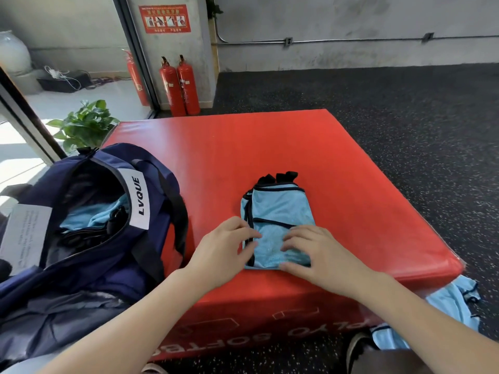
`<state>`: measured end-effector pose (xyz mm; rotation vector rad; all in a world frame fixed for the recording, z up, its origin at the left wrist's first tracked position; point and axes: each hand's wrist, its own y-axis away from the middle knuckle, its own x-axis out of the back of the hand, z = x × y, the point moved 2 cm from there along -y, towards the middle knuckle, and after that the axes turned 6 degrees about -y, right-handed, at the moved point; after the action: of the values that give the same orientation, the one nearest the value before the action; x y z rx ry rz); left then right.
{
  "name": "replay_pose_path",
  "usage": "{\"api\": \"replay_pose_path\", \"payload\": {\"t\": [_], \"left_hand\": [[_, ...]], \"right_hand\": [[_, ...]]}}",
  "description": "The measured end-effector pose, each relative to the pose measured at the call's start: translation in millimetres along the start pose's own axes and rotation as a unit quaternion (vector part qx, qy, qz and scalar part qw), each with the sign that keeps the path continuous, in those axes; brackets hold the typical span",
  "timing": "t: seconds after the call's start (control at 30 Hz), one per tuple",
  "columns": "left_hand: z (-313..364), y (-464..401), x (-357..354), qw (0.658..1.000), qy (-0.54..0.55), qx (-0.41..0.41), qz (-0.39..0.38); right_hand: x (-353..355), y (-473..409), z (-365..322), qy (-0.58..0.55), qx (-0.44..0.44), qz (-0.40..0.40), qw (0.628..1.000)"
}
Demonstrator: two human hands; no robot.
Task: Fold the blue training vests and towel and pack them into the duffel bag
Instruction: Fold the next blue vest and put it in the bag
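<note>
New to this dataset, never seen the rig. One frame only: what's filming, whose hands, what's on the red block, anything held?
There is no robot here. A person wears a wide-angle camera on the head, looking forward and down, so the single picture shows their own two bare arms.

The red block is a soft plyo box. On it lies a folded blue mesh vest. The left hand and the right hand both rest flat on its near end with fairly straight fingers, pressing it rather than gripping it.

To the left sits an open navy duffel bag with light blue fabric already inside. More blue vests lie on the floor at the lower right.
</note>
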<state>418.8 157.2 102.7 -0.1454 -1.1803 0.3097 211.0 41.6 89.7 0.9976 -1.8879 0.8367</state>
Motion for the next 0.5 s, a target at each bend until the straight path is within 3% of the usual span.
{"api": "replay_pose_path", "payload": {"t": [0.17,0.5], "left_hand": [[9,10,-6,0.991,-0.025,-0.127,-0.046],[8,4,6,0.986,-0.026,-0.163,0.016]], "right_hand": [[-2,6,1,-0.013,0.016,0.002,1.0],[-2,8,0,-0.004,0.039,0.017,0.999]]}}
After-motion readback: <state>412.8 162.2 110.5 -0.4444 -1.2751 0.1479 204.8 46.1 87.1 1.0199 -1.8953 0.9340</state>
